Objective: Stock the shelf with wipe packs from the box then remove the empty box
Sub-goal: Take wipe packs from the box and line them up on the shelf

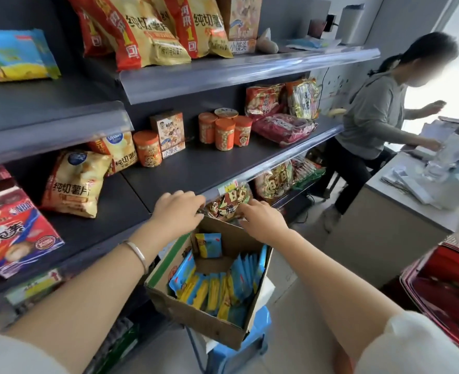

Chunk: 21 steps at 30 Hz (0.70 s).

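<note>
Two hands meet under the dark grey shelf's (196, 168) front edge: the left hand (178, 209) grips a yellow-red snack bag (229, 202); whether the right hand (262, 218) grips it is unclear. Yellow chip bags (73, 184) read "纯切薯片".

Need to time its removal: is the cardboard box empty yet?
Not empty: blue-and-yellow wipe packs stand in rows along the near and right walls of the cardboard box, one more at the far wall.

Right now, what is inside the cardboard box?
The cardboard box holds blue and yellow wipe packs standing in rows along its near and right sides, one lone pack against the far wall, and bare floor between. Whatever lies beneath the rows is covered.
</note>
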### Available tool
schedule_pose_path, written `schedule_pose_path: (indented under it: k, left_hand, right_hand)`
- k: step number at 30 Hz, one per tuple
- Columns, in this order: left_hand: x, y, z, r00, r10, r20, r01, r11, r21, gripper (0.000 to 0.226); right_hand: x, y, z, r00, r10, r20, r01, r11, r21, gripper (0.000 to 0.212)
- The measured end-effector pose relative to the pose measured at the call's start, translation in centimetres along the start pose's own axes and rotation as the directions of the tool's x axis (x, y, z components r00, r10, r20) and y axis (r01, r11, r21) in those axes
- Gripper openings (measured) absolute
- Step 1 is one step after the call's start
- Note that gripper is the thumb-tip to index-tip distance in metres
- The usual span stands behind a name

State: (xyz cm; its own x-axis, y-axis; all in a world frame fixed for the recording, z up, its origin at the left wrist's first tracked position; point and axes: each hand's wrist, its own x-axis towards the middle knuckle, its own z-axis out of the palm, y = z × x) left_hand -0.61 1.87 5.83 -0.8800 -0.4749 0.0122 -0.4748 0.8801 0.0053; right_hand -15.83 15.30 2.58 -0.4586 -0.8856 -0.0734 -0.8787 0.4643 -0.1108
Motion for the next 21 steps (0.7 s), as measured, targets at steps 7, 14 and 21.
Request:
schedule_pose_path:
  k: [7,14,21]
  left_hand:
    - [2.5,-1.4,5.9,0.994,0.029,0.102,-0.026,0.999,-0.028,0.028]
    - [5.9,-3.0,12.4,0.971,0.080,0.224,-0.058,0.993,-0.101,0.025]
    - [8.5,-2.5,19.1,0.940,0.130,0.317,-0.105,0.990,-0.096,0.043]
  right_hand:
    - [2.5,0.3,5.5,0.963,0.089,0.255,-0.086,0.996,-0.020,0.037]
    - [5.2,-0.4,11.4,0.897,0.143,0.419,-0.148,0.989,-0.022,0.035]
    - [5.7,0.5,16.9,0.847,0.210,0.489,-0.228,0.973,-0.023,0.035]
